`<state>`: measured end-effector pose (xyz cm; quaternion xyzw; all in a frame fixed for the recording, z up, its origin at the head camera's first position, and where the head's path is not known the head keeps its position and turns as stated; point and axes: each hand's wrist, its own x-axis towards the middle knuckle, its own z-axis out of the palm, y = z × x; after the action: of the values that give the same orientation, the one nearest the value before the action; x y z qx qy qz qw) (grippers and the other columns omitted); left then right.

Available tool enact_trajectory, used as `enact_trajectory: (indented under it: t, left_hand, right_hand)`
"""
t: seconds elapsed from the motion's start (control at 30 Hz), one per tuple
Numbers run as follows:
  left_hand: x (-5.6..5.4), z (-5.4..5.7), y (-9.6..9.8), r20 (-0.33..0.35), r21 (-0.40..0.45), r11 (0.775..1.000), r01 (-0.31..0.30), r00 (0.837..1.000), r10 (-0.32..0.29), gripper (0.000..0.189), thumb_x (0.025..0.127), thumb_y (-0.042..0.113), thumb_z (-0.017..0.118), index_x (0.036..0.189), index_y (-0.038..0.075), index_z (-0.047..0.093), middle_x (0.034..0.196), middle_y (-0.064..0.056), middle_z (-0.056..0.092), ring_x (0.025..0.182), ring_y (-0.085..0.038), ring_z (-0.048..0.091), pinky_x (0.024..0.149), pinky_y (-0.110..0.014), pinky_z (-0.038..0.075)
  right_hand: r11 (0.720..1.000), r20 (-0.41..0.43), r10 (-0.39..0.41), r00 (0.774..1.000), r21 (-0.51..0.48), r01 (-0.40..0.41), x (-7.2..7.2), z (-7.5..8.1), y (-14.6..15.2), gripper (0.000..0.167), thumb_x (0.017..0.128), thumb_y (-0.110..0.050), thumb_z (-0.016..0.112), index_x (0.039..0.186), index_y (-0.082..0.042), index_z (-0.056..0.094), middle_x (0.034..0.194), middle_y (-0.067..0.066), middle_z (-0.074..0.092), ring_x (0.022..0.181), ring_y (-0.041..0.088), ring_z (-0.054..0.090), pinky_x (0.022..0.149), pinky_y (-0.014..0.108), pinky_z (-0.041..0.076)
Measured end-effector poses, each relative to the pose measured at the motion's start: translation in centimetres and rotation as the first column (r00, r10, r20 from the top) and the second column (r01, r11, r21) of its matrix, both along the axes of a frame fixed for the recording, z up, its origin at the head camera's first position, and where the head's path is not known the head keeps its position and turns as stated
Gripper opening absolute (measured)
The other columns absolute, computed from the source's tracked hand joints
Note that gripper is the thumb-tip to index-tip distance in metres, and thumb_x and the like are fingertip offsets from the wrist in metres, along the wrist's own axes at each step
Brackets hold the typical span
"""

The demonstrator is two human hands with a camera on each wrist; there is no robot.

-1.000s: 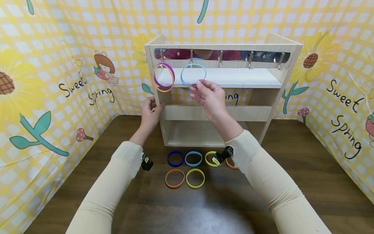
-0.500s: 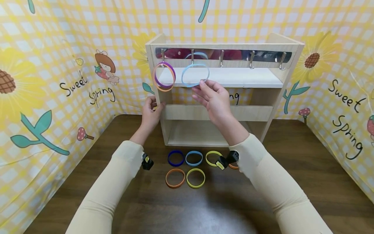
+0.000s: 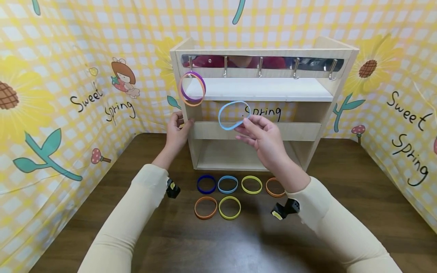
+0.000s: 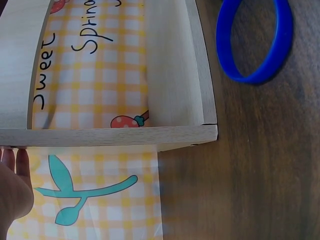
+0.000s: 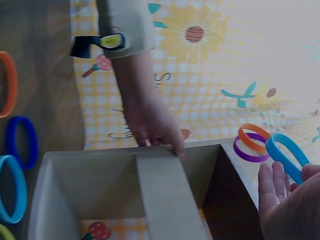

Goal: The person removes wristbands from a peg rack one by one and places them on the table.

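My right hand [image 3: 264,138] pinches a light blue silicone wristband [image 3: 220,115], bent slightly out of round, in front of the shelf opening. In the right wrist view this wristband [image 5: 287,155] stands up from the fingertips. My left hand [image 3: 176,132] holds the left side panel of the wooden shelf [image 3: 254,132], thumb at its front edge; the left wrist view shows fingers [image 4: 22,162] against the outer face. A purple wristband [image 3: 203,81] and an orange wristband [image 3: 184,100] hang together on the leftmost metal hook [image 3: 190,62].
On the brown table [image 3: 218,246] before the shelf lie several wristbands: dark blue [image 3: 198,185], light blue [image 3: 227,192], yellow [image 3: 251,192], orange [image 3: 275,195], with another orange [image 3: 205,217] and another yellow [image 3: 230,218] nearer. Several more hooks [image 3: 260,68] line the metal strip. Patterned cloth [image 3: 259,22] surrounds the table.
My right hand has drawn the light blue wristband away from the second hook, down and slightly right, to below the white board. The left hand stays at the side panel.
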<state>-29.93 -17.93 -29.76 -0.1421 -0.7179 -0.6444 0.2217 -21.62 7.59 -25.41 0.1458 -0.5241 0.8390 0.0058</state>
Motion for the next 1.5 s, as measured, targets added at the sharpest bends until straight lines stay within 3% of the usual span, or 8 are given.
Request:
enact_trajectory:
  t: [0.23, 0.37, 0.57, 0.8, 1.0, 1.2, 1.4, 1.5]
  left_hand:
    - [0.2, 0.1, 0.1, -0.010, -0.008, 1.000, 0.002, 1.000, -0.002, 0.038, 0.092, 0.002, 0.057, 0.122, -0.016, 0.046, 0.118, -0.030, 0.052, 0.095, -0.015, 0.054, 0.075, -0.025, 0.049]
    - [0.2, 0.1, 0.1, -0.009, -0.006, 1.000, 0.004, 1.000, -0.004, 0.037, 0.092, 0.002, 0.057, 0.122, -0.016, 0.046, 0.116, -0.028, 0.052, 0.095, -0.014, 0.054, 0.075, -0.025, 0.048]
    - [0.1, 0.0, 0.1, -0.008, 0.000, 1.000, 0.001, 1.000, -0.001, 0.035, 0.091, 0.002, 0.057, 0.121, -0.014, 0.047, 0.107, -0.010, 0.054, 0.095, -0.015, 0.054, 0.075, -0.025, 0.049]
    - [0.2, 0.0, 0.0, -0.005, -0.006, 1.000, 0.003, 1.000, -0.003, 0.039, 0.092, 0.003, 0.057, 0.123, -0.016, 0.046, 0.116, -0.027, 0.053, 0.095, -0.014, 0.054, 0.075, -0.025, 0.049]
    - [0.1, 0.0, 0.0, -0.010, -0.004, 1.000, 0.006, 1.000, -0.006, 0.038, 0.091, 0.003, 0.057, 0.123, -0.015, 0.046, 0.111, -0.018, 0.054, 0.093, -0.014, 0.054, 0.075, -0.025, 0.048]
    - [0.0, 0.0, 0.1, -0.017, -0.001, 1.000, 0.006, 1.000, -0.006, 0.037, 0.091, 0.002, 0.057, 0.122, -0.016, 0.046, 0.108, -0.013, 0.054, 0.093, -0.014, 0.054, 0.075, -0.025, 0.048]
    - [0.1, 0.0, 0.2, -0.008, 0.005, 1.000, 0.011, 1.000, -0.011, 0.037, 0.091, 0.001, 0.056, 0.122, -0.015, 0.045, 0.117, -0.031, 0.051, 0.094, -0.014, 0.054, 0.074, -0.025, 0.048]
    - [0.0, 0.0, 0.2, -0.011, 0.007, 1.000, 0.010, 1.000, -0.010, 0.036, 0.091, 0.001, 0.056, 0.121, -0.014, 0.046, 0.117, -0.031, 0.051, 0.094, -0.014, 0.054, 0.074, -0.025, 0.048]
  right_hand:
    - [0.997, 0.025, -0.008, 1.000, 0.082, 0.006, 0.8, -2.2, 1.3, 0.008, 0.099, -0.006, 0.054, 0.105, -0.001, 0.056, 0.089, 0.003, 0.069, 0.088, 0.021, 0.069, 0.080, 0.037, 0.055]
    - [0.993, 0.025, -0.002, 1.000, 0.122, -0.001, 1.1, -3.2, 2.0, 0.009, 0.098, -0.006, 0.055, 0.106, -0.001, 0.056, 0.088, 0.004, 0.070, 0.087, 0.021, 0.070, 0.080, 0.038, 0.055]
    - [0.987, 0.035, -0.009, 0.999, 0.161, 0.004, 1.1, -4.8, 3.2, 0.007, 0.098, -0.006, 0.055, 0.104, -0.004, 0.059, 0.088, 0.003, 0.070, 0.085, 0.019, 0.070, 0.079, 0.037, 0.056]
    - [0.981, 0.077, -0.009, 0.997, 0.196, -0.007, 1.1, -7.0, 4.5, 0.008, 0.098, -0.008, 0.057, 0.104, -0.005, 0.061, 0.089, 0.006, 0.070, 0.082, 0.017, 0.070, 0.077, 0.035, 0.056]
    - [0.972, 0.099, 0.010, 0.995, 0.234, -0.033, 1.0, -8.5, 5.6, 0.012, 0.097, -0.010, 0.059, 0.105, -0.003, 0.063, 0.091, 0.007, 0.068, 0.082, 0.018, 0.070, 0.075, 0.035, 0.057]
    - [0.943, 0.132, 0.006, 0.991, 0.328, -0.049, 1.2, -9.9, 6.6, 0.022, 0.096, -0.011, 0.061, 0.113, 0.004, 0.060, 0.094, 0.011, 0.068, 0.083, 0.020, 0.070, 0.076, 0.037, 0.056]
    - [0.920, 0.191, 0.021, 0.981, 0.381, -0.094, 1.5, -11.5, 7.3, 0.031, 0.096, -0.009, 0.062, 0.118, 0.013, 0.055, 0.096, 0.014, 0.068, 0.084, 0.024, 0.070, 0.076, 0.036, 0.056]
    - [0.910, 0.216, 0.038, 0.976, 0.397, -0.124, 1.8, -12.4, 7.4, 0.033, 0.095, -0.008, 0.062, 0.119, 0.014, 0.054, 0.095, 0.013, 0.068, 0.084, 0.023, 0.070, 0.075, 0.036, 0.057]
